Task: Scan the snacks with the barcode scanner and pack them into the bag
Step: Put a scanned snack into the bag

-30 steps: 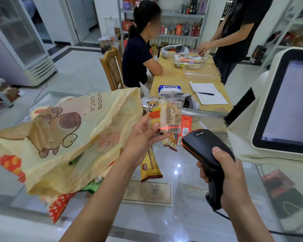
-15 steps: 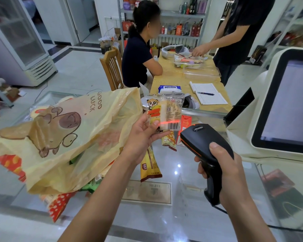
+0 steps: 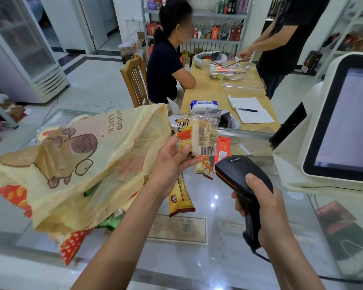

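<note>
Scanner point(image 3: 235, 168) beam has dropped below the snack point(image 3: 203, 137).

Entry: we see only the left hand point(image 3: 170, 162), the right hand point(image 3: 262, 210) and their forearms, all above the glass table point(image 3: 218, 258).

- Both forearms are bare from the wrist down to the near edge of the table, where they leave view.
- Both wrists are bare.
- One thumbnail shows on each hand. Both are short, rounded and plain in finish.
- The fingers are slender, with light creases at the knuckles.
- We cannot tell what is worn higher up: the upper arms, shoulders and torso lie outside the view.
</note>
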